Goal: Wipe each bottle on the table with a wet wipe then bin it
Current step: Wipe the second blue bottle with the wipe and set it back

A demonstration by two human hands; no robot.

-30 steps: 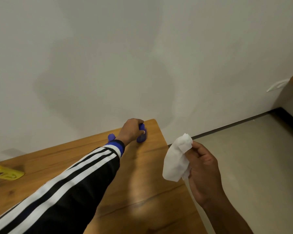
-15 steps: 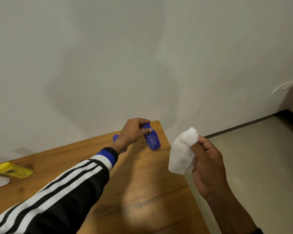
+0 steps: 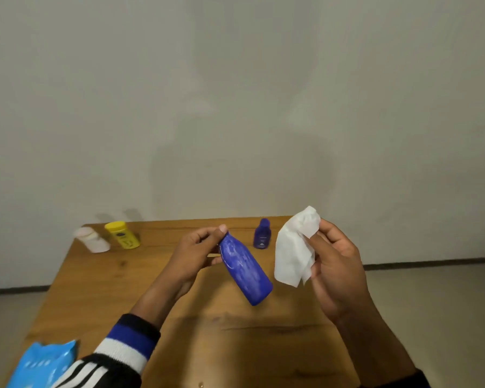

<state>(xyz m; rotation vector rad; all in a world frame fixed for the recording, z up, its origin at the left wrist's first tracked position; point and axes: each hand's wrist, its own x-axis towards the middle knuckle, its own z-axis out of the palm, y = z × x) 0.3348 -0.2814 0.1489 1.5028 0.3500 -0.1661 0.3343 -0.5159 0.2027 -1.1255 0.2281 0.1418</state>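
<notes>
The left hand [image 3: 196,254] pinches the neck end of a blue bottle [image 3: 245,271], thumb and fingers curled round its top, and holds it tilted above the counter [image 3: 101,289], base pointing down and toward the right hand [image 3: 338,271]. That hand grips a crumpled white wipe [image 3: 293,249] between thumb and fingers, just beside the blue bottle but not touching it. A smaller dark bottle [image 3: 262,233] stands upright on the counter behind the blue bottle, near the far edge. Well to the blue bottle's left, at the far corner, a yellow bottle [image 3: 122,235] stands beside a white bottle [image 3: 91,240] (blurred). A light blue wipe pack [image 3: 44,365] lies at the near left corner, by the striped sleeve [image 3: 107,362].
</notes>
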